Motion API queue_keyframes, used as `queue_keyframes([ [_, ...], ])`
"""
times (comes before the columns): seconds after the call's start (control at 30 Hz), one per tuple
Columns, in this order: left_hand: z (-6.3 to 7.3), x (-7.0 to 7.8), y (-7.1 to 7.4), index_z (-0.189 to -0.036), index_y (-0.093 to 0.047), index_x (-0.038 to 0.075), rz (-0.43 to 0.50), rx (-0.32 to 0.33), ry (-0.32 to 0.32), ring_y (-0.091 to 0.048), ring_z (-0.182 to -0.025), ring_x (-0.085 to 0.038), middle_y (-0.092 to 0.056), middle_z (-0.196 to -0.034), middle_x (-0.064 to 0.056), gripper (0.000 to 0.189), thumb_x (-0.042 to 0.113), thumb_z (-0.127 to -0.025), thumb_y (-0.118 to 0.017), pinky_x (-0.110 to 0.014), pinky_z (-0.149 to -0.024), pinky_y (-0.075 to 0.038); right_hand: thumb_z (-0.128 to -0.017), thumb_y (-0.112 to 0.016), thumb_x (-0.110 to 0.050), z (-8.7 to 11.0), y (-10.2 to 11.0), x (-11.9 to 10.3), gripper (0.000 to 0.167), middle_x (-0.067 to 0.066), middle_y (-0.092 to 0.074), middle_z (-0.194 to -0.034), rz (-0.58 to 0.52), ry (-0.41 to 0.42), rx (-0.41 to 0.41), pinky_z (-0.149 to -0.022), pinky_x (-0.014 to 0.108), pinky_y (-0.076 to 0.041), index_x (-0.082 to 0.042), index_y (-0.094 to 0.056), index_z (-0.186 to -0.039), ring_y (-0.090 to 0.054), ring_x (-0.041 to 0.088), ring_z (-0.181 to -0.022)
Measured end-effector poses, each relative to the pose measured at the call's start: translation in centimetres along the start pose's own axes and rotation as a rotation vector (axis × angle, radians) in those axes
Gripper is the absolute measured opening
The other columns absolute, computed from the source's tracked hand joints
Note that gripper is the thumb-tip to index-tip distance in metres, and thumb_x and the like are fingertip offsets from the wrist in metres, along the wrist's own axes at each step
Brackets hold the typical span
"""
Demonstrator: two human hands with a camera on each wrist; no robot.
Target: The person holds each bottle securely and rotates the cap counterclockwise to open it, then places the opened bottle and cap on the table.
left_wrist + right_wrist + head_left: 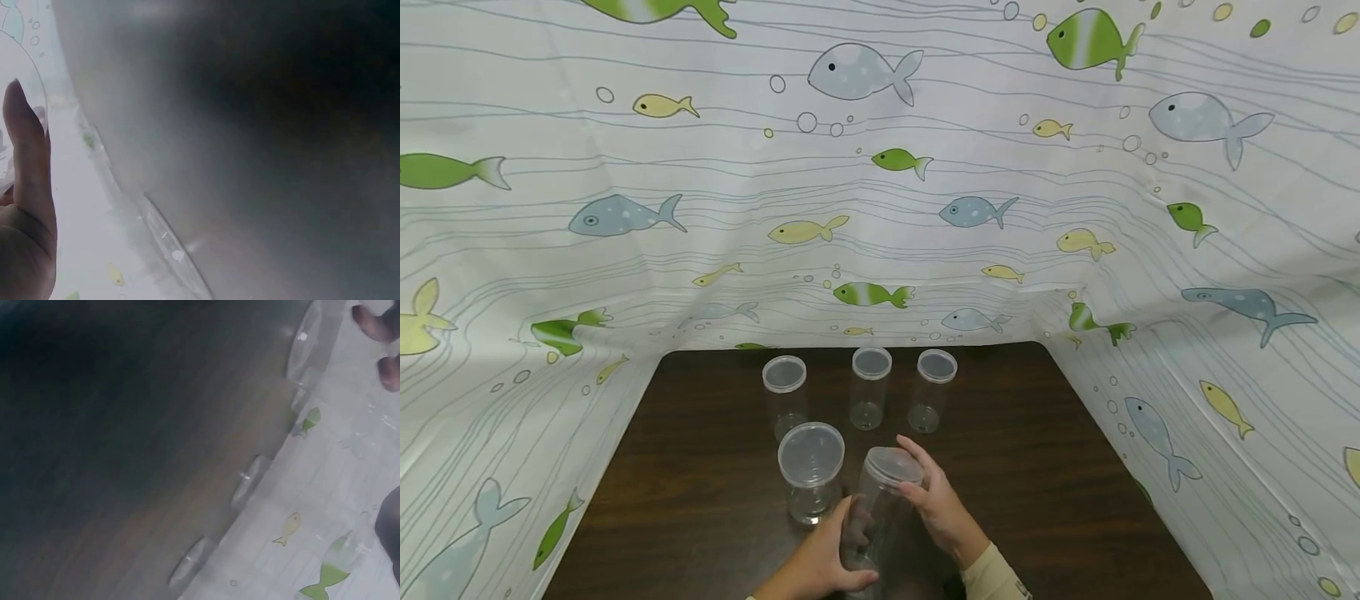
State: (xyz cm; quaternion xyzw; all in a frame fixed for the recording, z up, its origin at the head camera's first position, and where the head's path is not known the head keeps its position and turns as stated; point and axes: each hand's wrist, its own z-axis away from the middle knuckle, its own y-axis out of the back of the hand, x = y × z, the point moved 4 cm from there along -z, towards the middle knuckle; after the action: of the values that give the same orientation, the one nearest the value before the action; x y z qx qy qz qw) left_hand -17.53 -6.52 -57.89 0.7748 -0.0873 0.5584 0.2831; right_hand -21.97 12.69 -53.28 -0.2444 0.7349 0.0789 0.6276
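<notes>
A tall clear plastic jar with a translucent lid tilts slightly near the front of the dark table. My left hand holds the jar's body low on its left side. At the jar's top right, my right hand grips the lid's edge between thumb and fingers. In the left wrist view, the left hand lies at the left edge against clear plastic. Only parts of the right hand's fingers show in the right wrist view. Just left of the held jar stands a wider lidded jar.
Three more lidded clear jars stand in a row at the back: a left one, a middle one and a right one. A white fish-patterned sheet walls the dark wooden table at the back and sides.
</notes>
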Motion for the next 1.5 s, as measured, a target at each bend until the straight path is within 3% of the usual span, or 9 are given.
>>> queue_keyframes([
  [0.13,0.0,0.1,0.0,-0.144,-0.034,0.002,0.074,-0.024,-0.019,-0.067,-0.104,-0.02,-0.059,-0.125,-0.015,0.087,0.018,-0.078,-0.088,-0.032,-0.086,-0.056,-0.101,-0.063,-0.034,-0.1,0.0,0.3,0.09,0.013,-0.049,-0.145,-0.091,0.036,-0.081,-0.104,0.029,-0.044,0.01,-0.008,-0.156,-0.053,0.018,-0.125],
  [0.3,0.0,0.3,0.2,-0.144,-0.034,0.0,0.038,0.031,0.005,-0.067,-0.103,-0.025,-0.059,-0.126,-0.018,0.089,0.022,-0.078,-0.088,-0.031,-0.086,-0.055,-0.105,-0.057,-0.026,0.0,-0.4,0.4,0.083,0.027,-0.03,-0.159,-0.116,0.056,-0.043,-0.109,0.028,-0.039,0.008,-0.002,-0.157,-0.047,0.016,-0.135],
  [0.53,0.2,0.0,0.4,-0.143,-0.035,-0.003,-0.065,0.101,0.013,-0.067,-0.101,-0.021,-0.064,-0.123,-0.019,0.093,0.027,-0.075,-0.09,-0.03,-0.085,-0.054,-0.101,-0.065,-0.026,0.7,-0.7,-0.2,0.078,0.024,-0.032,-0.141,0.061,0.072,0.168,-0.101,0.02,-0.041,0.008,-0.017,-0.151,-0.047,0.009,-0.126],
  [0.8,0.4,-0.2,0.5,-0.145,-0.037,0.0,-0.228,0.132,0.032,-0.062,-0.105,-0.014,-0.064,-0.123,-0.008,0.099,0.038,-0.072,-0.091,-0.033,-0.088,-0.053,-0.099,-0.067,-0.034,0.8,-1.6,-0.8,0.08,0.027,-0.038,-0.143,0.196,0.03,0.217,-0.098,0.022,-0.043,0.004,-0.02,-0.152,-0.049,0.018,-0.124],
  [0.9,0.3,-0.1,0.4,-0.145,-0.037,0.0,-0.245,0.114,0.032,-0.062,-0.105,-0.014,-0.063,-0.124,-0.007,0.099,0.04,-0.072,-0.091,-0.034,-0.087,-0.053,-0.099,-0.066,-0.028,0.5,-1.7,-0.8,0.074,0.026,-0.04,-0.146,0.205,0.006,0.206,-0.096,0.025,-0.046,0.001,-0.022,-0.152,-0.05,0.02,-0.123],
  [1.0,0.2,0.0,0.4,-0.144,-0.036,0.0,-0.161,0.075,0.015,-0.064,-0.101,-0.013,-0.063,-0.123,-0.008,0.096,0.035,-0.074,-0.091,-0.032,-0.084,-0.054,-0.099,-0.066,-0.023,0.1,-1.5,-0.7,0.073,0.021,-0.044,-0.146,0.143,0.0,0.158,-0.095,0.026,-0.046,0.001,-0.023,-0.152,-0.052,0.018,-0.121],
  [1.2,0.2,0.0,0.2,-0.145,-0.035,0.0,-0.001,-0.001,0.002,-0.068,-0.102,-0.021,-0.06,-0.125,-0.013,0.09,0.024,-0.077,-0.089,-0.031,-0.084,-0.056,-0.101,-0.063,-0.028,-0.3,-1.0,-0.4,0.071,0.007,-0.051,-0.142,-0.044,0.052,-0.018,-0.098,0.029,-0.047,0.006,-0.022,-0.148,-0.055,0.017,-0.121],
  [1.4,0.1,0.0,0.3,-0.144,-0.036,0.002,0.005,0.038,-0.014,-0.068,-0.102,-0.025,-0.06,-0.125,-0.018,0.088,0.024,-0.077,-0.089,-0.031,-0.084,-0.055,-0.106,-0.053,-0.024,-0.2,-1.0,-0.1,0.059,0.012,-0.04,-0.155,-0.113,0.133,-0.08,-0.107,0.03,-0.041,-0.002,-0.02,-0.149,-0.047,0.018,-0.134],
  [1.5,0.1,0.1,0.4,-0.142,-0.038,0.003,-0.002,0.069,-0.018,-0.068,-0.101,-0.024,-0.061,-0.124,-0.017,0.086,0.023,-0.076,-0.089,-0.03,-0.084,-0.055,-0.107,-0.051,-0.025,0.1,-1.0,-0.2,0.06,0.015,-0.034,-0.156,-0.114,0.143,-0.037,-0.109,0.029,-0.038,-0.002,-0.017,-0.15,-0.045,0.015,-0.137],
])
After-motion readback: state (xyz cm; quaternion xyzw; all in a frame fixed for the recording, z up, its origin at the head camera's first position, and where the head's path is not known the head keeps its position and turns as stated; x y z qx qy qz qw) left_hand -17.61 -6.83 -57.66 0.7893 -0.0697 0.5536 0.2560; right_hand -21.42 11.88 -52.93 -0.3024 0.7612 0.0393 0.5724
